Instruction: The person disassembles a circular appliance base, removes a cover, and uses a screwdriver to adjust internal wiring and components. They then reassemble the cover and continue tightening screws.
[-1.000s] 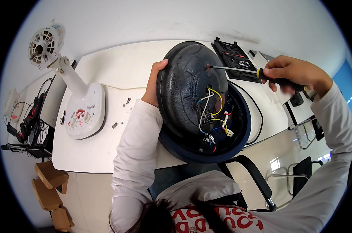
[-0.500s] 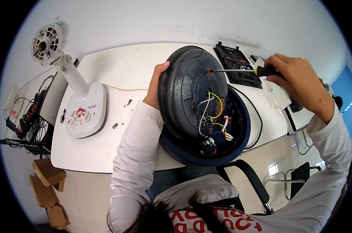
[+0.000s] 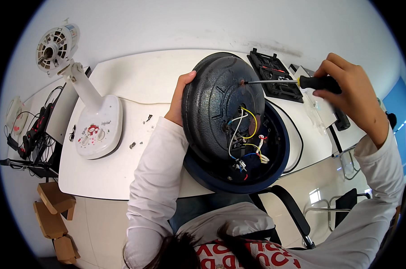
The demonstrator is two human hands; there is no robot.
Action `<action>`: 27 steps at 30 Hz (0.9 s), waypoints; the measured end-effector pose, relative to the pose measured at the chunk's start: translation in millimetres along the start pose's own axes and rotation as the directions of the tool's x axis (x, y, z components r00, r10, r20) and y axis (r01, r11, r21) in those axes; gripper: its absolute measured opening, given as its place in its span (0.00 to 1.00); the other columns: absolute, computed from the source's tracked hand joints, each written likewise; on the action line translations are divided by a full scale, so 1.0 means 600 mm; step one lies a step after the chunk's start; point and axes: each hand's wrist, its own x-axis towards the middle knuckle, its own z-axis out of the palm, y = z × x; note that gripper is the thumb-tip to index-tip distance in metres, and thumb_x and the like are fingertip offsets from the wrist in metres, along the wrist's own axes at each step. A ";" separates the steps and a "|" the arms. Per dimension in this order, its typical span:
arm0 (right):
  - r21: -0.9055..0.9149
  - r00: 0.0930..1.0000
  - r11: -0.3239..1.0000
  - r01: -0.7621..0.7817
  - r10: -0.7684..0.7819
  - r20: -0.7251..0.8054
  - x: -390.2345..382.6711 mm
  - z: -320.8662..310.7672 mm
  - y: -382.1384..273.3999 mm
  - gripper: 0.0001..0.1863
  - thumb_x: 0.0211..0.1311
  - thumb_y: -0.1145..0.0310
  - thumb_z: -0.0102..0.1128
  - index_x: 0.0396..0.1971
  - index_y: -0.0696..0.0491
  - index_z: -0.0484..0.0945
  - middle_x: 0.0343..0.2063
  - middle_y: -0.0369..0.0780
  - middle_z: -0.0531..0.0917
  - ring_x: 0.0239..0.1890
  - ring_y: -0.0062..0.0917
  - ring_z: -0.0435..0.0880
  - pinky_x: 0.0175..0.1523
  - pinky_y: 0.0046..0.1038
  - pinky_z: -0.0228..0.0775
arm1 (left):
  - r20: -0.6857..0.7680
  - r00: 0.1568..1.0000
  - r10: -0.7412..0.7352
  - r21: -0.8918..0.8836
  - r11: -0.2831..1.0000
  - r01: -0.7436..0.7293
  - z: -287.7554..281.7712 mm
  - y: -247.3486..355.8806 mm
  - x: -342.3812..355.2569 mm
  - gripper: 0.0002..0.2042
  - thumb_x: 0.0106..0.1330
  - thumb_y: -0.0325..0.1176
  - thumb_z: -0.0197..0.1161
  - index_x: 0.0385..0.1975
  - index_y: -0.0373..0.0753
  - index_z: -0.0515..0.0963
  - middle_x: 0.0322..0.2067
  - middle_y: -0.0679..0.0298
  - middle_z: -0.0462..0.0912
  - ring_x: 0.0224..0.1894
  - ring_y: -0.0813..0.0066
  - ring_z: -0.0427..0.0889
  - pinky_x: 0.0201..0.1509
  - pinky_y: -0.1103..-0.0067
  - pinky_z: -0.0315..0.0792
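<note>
My left hand [image 3: 179, 98] grips the rim of a black, domed round metal body [image 3: 203, 103], which stands tilted on edge. Its lower side rests in a dark blue round shell [image 3: 281, 163]. Yellow and white wires [image 3: 255, 122] run from the domed body down into the shell, where a small silver part [image 3: 241, 166] hangs among them. A screwdriver [image 3: 274, 82] with a black and yellow handle lies level, its tip against a rusty spot near the top of the dome. My right hand [image 3: 353, 92] holds the handle end, thumb below and fingers above.
A white fan stand [image 3: 99, 130] with a bare motor head is at left on the white table [image 3: 153, 67]. Small screws and metal bits [image 3: 132, 145] lie beside it. Behind the dome sits an open black tool case [image 3: 281, 92]. A black cord [image 3: 300, 139] curves along the right.
My right hand has shifted a little rightward, its fingers turned on the handle. The screwdriver tip stays at the same spot. The domed body has tilted slightly; my left hand keeps its place.
</note>
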 end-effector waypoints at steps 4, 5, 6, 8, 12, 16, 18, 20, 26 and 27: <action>0.023 0.996 0.997 -0.076 0.075 0.041 0.008 0.007 -0.001 0.14 0.55 0.65 0.71 0.37 0.55 0.78 0.29 0.42 0.82 0.28 0.37 0.81 0.34 0.30 0.71 | -0.007 1.000 -0.003 -0.003 1.000 0.003 -0.001 0.001 0.002 0.35 0.65 0.58 0.45 0.64 0.36 0.68 0.56 0.49 0.78 0.55 0.56 0.81 0.57 0.64 0.79; 0.108 0.990 0.986 -0.126 0.118 0.073 0.013 0.008 0.002 0.14 0.57 0.64 0.69 0.38 0.55 0.78 0.27 0.42 0.82 0.27 0.36 0.81 0.34 0.29 0.71 | 0.008 1.000 0.004 -0.019 1.000 -0.004 -0.003 0.002 0.002 0.34 0.66 0.57 0.46 0.63 0.35 0.69 0.55 0.49 0.79 0.53 0.57 0.82 0.57 0.65 0.79; 0.161 0.962 0.956 -0.246 0.221 0.161 0.018 0.008 0.006 0.14 0.59 0.62 0.68 0.39 0.54 0.79 0.26 0.41 0.83 0.26 0.34 0.80 0.33 0.28 0.70 | -0.020 1.000 0.008 0.009 1.000 -0.008 -0.004 0.002 0.003 0.33 0.66 0.55 0.47 0.61 0.33 0.70 0.54 0.50 0.79 0.52 0.58 0.82 0.57 0.66 0.78; 0.323 0.797 0.744 -0.584 0.451 0.402 0.023 0.006 0.016 0.16 0.61 0.59 0.67 0.42 0.54 0.79 0.23 0.40 0.82 0.25 0.29 0.79 0.34 0.28 0.70 | -0.113 0.993 0.028 0.027 0.999 -0.025 -0.008 0.002 0.004 0.33 0.67 0.55 0.47 0.61 0.33 0.71 0.53 0.50 0.80 0.51 0.59 0.83 0.56 0.66 0.79; 0.476 0.903 0.775 -0.415 0.285 0.322 0.006 0.011 0.020 0.24 0.48 0.64 0.76 0.44 0.52 0.75 0.33 0.39 0.80 0.34 0.22 0.79 0.40 0.23 0.73 | -0.271 0.960 0.076 0.091 0.994 -0.054 -0.014 -0.003 0.005 0.32 0.67 0.55 0.47 0.60 0.33 0.72 0.52 0.50 0.81 0.50 0.59 0.84 0.54 0.66 0.80; 0.333 0.978 0.927 -0.173 0.123 0.166 -0.006 0.011 0.023 0.26 0.40 0.79 0.76 0.42 0.53 0.74 0.41 0.40 0.79 0.41 0.27 0.81 0.45 0.26 0.75 | -0.206 0.977 0.048 0.034 0.999 -0.042 -0.018 -0.002 0.007 0.32 0.67 0.55 0.47 0.59 0.33 0.72 0.52 0.50 0.81 0.49 0.59 0.84 0.53 0.67 0.80; 0.291 0.996 0.953 -0.090 0.085 0.030 -0.005 0.008 0.021 0.18 0.45 0.81 0.72 0.37 0.57 0.74 0.36 0.43 0.80 0.37 0.37 0.81 0.45 0.33 0.75 | -0.189 0.982 0.015 -0.012 1.000 -0.017 -0.019 -0.002 0.008 0.32 0.67 0.55 0.47 0.59 0.33 0.72 0.52 0.50 0.81 0.49 0.59 0.84 0.53 0.67 0.80; 0.164 0.992 0.979 -0.120 0.114 0.049 -0.004 0.009 0.015 0.17 0.46 0.79 0.73 0.36 0.57 0.75 0.34 0.42 0.80 0.37 0.37 0.81 0.43 0.33 0.74 | -0.211 0.976 0.045 0.038 0.999 -0.038 -0.019 -0.002 0.008 0.32 0.67 0.55 0.47 0.59 0.33 0.72 0.52 0.50 0.81 0.49 0.59 0.84 0.53 0.67 0.80; 0.149 0.967 0.956 -0.251 0.241 0.084 0.006 0.014 0.014 0.15 0.60 0.63 0.68 0.41 0.55 0.78 0.32 0.39 0.82 0.27 0.30 0.76 0.36 0.28 0.69 | -0.240 0.969 0.051 0.052 0.998 -0.040 -0.019 -0.001 0.007 0.31 0.67 0.55 0.49 0.58 0.34 0.73 0.50 0.51 0.82 0.47 0.61 0.84 0.52 0.68 0.80; 0.256 0.940 0.906 -0.336 0.308 0.145 0.009 0.014 0.017 0.19 0.64 0.56 0.65 0.43 0.55 0.78 0.30 0.39 0.83 0.22 0.25 0.73 0.31 0.24 0.67 | -0.220 0.974 0.051 0.015 0.999 -0.049 -0.019 -0.001 0.006 0.31 0.66 0.55 0.49 0.58 0.34 0.73 0.50 0.52 0.82 0.47 0.61 0.84 0.51 0.68 0.80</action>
